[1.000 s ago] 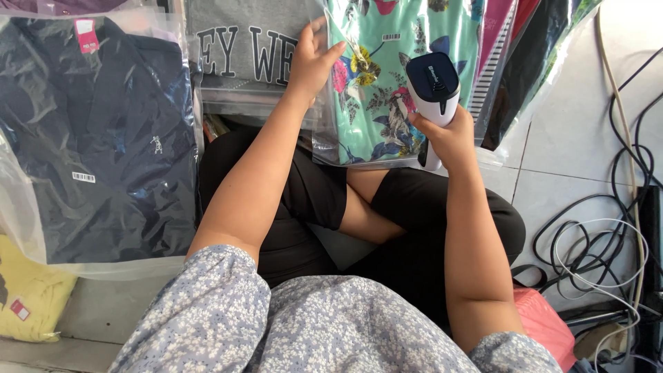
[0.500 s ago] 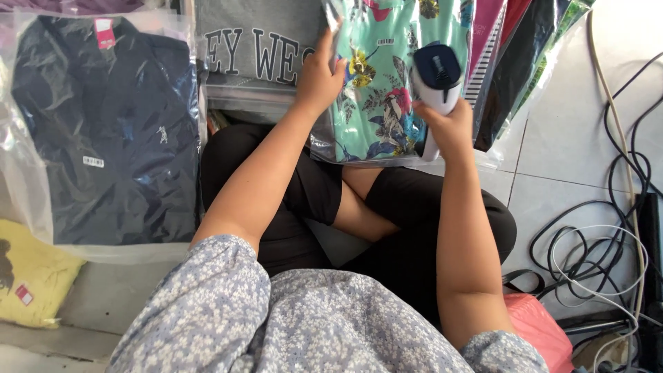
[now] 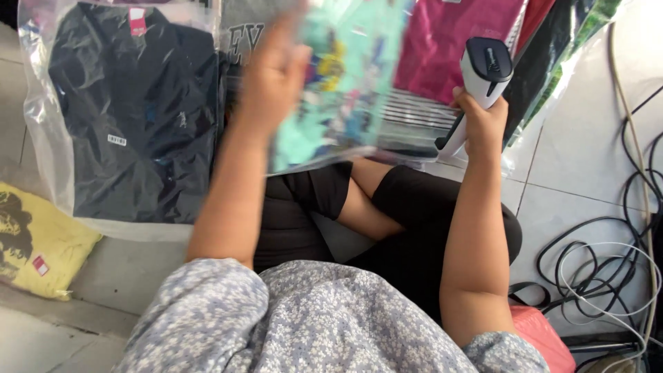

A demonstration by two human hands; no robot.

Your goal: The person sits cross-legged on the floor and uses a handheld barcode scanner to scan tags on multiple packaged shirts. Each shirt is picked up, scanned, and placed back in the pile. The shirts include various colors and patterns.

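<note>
Up at twelve o'clock, the left hand (image 3: 273, 76) grips a blurred, bagged teal floral garment (image 3: 342, 83), fingers closed on its edge. At two o'clock, the right hand (image 3: 480, 121) wraps tightly around a white handheld scanner (image 3: 480, 76). A bagged black shirt (image 3: 131, 110) lies at ten o'clock.

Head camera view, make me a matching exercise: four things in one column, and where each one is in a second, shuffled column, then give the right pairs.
Things
1. handheld scanner
2. floral garment bag
3. yellow garment
4. tangle of cables

Places
A. on the floor at the far left
B. in the right hand
C. on the tiles at the far right
D. lifted in the left hand, blurred

Pairs: 1-B, 2-D, 3-A, 4-C
</note>
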